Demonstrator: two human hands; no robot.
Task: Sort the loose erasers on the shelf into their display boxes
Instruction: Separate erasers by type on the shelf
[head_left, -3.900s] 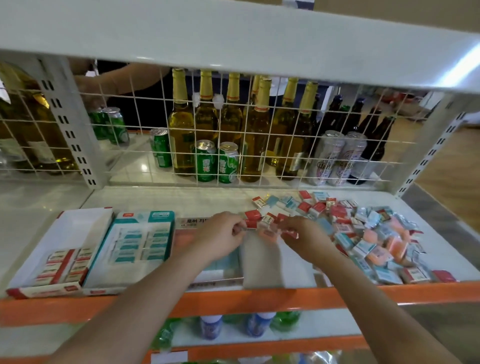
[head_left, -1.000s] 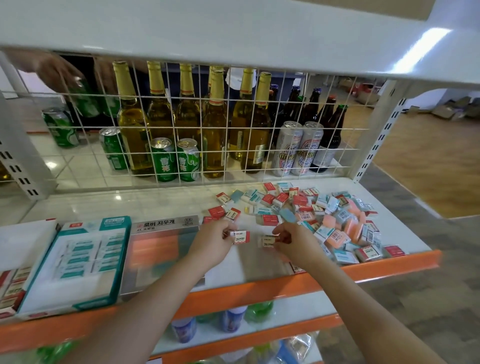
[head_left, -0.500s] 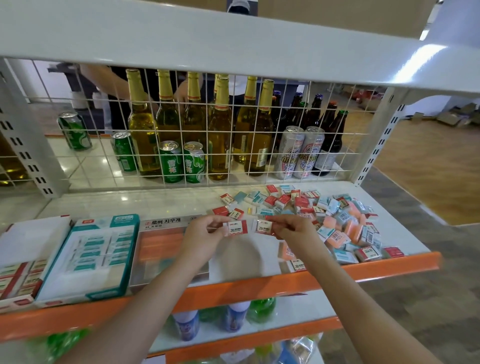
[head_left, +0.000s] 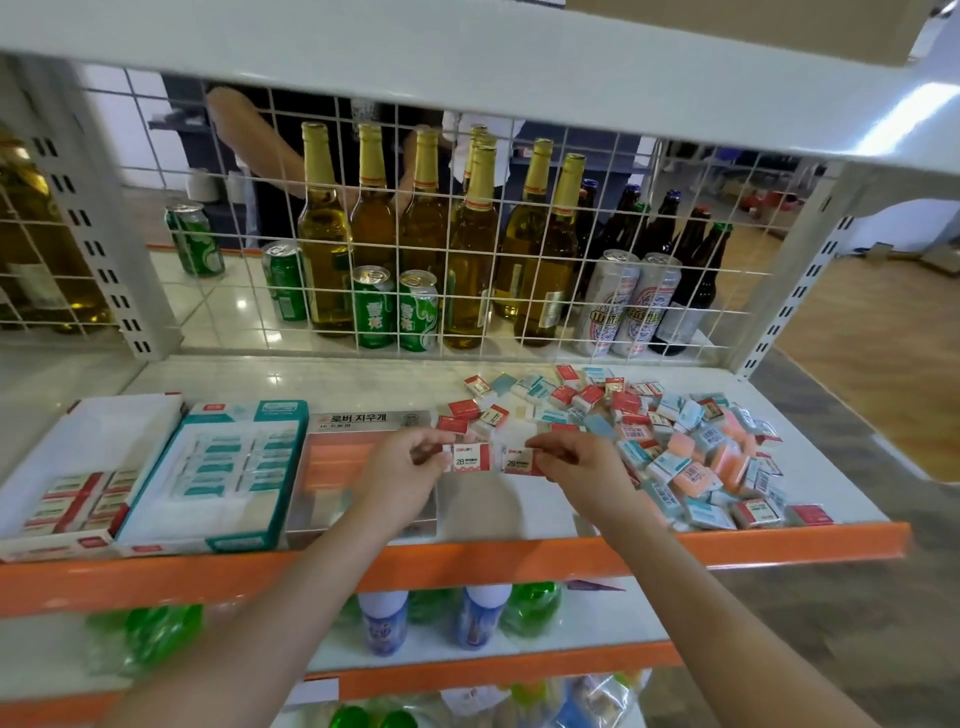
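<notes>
My left hand (head_left: 402, 475) pinches a red-and-white 2B eraser (head_left: 470, 458) by its left end, held above the shelf. My right hand (head_left: 574, 465) pinches a second red-and-white 2B eraser (head_left: 521, 460) by its right end, so the two erasers sit side by side. A heap of loose erasers (head_left: 670, 441) in red, teal and orange lies on the right of the shelf. Three display boxes stand at the left: a red-trimmed box (head_left: 93, 436) with red erasers, a teal box (head_left: 283, 483) with teal erasers, and an orange-lined box (head_left: 332, 457).
A white wire grid (head_left: 415, 249) backs the shelf, with glass bottles (head_left: 467, 249) and cans (head_left: 374, 306) behind it. An orange lip (head_left: 519, 561) edges the shelf front. The upper shelf (head_left: 467, 62) hangs overhead. Drink bottles (head_left: 384, 623) stand on the lower shelf.
Both hands have lifted an eraser each from the shelf and brought them together side by side. The view has shifted slightly left and up.
</notes>
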